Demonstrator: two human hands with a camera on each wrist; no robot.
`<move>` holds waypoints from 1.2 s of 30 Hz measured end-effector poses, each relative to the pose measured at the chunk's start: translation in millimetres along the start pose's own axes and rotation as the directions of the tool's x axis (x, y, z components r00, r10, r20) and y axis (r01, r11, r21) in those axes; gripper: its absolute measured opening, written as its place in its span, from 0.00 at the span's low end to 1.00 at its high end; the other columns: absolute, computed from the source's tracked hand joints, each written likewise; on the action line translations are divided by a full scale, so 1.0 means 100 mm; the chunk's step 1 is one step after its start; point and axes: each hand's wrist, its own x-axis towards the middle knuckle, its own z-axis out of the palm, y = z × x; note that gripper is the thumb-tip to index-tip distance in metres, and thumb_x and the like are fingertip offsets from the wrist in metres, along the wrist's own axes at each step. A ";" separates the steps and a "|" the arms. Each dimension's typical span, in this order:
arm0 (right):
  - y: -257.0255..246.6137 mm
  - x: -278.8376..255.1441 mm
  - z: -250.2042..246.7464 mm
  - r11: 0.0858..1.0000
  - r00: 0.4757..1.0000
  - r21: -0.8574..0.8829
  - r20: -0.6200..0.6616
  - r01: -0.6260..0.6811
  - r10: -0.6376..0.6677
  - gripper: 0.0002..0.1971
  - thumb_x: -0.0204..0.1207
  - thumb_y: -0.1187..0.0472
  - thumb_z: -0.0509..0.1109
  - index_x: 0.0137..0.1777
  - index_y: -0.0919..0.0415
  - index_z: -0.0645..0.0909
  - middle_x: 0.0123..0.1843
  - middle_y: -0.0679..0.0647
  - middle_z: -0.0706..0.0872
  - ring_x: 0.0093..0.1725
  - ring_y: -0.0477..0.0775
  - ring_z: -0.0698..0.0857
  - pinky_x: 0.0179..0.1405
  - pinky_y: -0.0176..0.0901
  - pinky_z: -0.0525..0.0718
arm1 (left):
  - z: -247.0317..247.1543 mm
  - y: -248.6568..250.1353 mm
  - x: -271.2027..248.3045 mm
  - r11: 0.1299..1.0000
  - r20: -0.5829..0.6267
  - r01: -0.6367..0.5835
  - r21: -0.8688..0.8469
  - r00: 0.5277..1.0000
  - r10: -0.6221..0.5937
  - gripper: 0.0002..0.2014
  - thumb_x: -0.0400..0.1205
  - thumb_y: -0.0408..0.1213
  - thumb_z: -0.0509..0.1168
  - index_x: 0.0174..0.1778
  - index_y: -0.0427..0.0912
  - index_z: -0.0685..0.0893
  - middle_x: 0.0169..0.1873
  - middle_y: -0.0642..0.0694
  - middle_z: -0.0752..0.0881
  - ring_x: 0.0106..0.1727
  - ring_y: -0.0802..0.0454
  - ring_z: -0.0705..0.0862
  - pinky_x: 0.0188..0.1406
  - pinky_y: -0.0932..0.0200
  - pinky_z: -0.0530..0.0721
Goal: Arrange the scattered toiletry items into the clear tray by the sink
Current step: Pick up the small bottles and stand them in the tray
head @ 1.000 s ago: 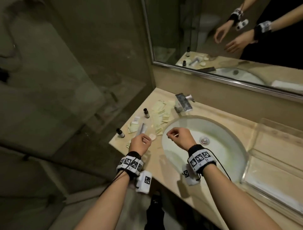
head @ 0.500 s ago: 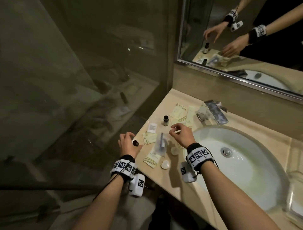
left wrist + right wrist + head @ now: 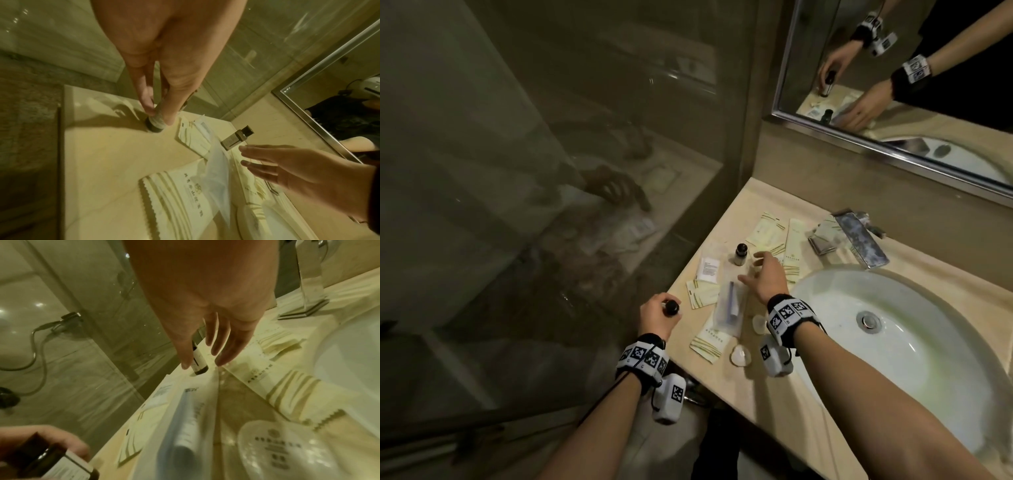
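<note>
1. Printed characters on the striped sachets point(image 3: 185, 193) and on the round soap packet point(image 3: 281, 449); too blurred to read. White label on each small bottle, text illegible.
2. Left grip point(image 3: 657, 317) clasped round a dark bottle point(image 3: 671, 306) with a black cap, at the tabletop point(image 3: 774, 404) edge. In the left wrist view, fingertips point(image 3: 149, 107) pinching the bottle's sides, base near or on the surface; cannot tell which.
3. Right grip point(image 3: 765, 279) released, fingers spread, hovering just beside a second bottle point(image 3: 740, 254) standing upright ahead of it. Thumb close to its label in the right wrist view; contact not clear.
4. Below the right grip: clear sleeve holding a toothbrush point(image 3: 732, 303), sachets scattered around, two round soap packets near the wrist.
5. Sink point(image 3: 914, 346) to the right of that grip, faucet point(image 3: 859, 241) beyond; seen whole only from the head camera.
6. Clear tray outside every view.
</note>
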 end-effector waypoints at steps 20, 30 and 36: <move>0.02 -0.37 -1.27 0.869 0.974 0.441 -0.137 0.223 -0.181 0.17 0.81 0.57 0.69 0.67 0.61 0.82 0.60 0.55 0.88 0.58 0.50 0.87 0.61 0.52 0.87 | 0.28 1.63 -0.21 0.820 0.201 -0.122 -0.559 0.940 0.277 0.19 0.79 0.29 0.69 0.63 0.39 0.71 0.56 0.37 0.83 0.47 0.51 0.87 0.40 0.57 0.91; 1.03 -1.30 -2.90 0.527 0.984 0.831 -0.159 0.179 -0.083 0.15 0.88 0.63 0.56 0.72 0.63 0.74 0.66 0.58 0.86 0.61 0.61 0.88 0.46 0.42 0.89 | 1.39 3.02 -1.31 0.731 0.459 -0.081 -0.677 0.731 0.506 0.21 0.85 0.29 0.60 0.74 0.44 0.69 0.61 0.34 0.82 0.55 0.34 0.88 0.43 0.42 0.91; 2.01 -1.83 -3.58 0.506 0.972 0.840 -0.234 0.195 0.014 0.17 0.83 0.63 0.67 0.70 0.65 0.75 0.64 0.55 0.88 0.60 0.57 0.89 0.54 0.49 0.89 | 2.25 3.47 -2.17 0.789 0.548 -0.073 -0.610 0.681 0.486 0.23 0.79 0.29 0.69 0.68 0.32 0.69 0.57 0.26 0.85 0.49 0.31 0.88 0.44 0.44 0.91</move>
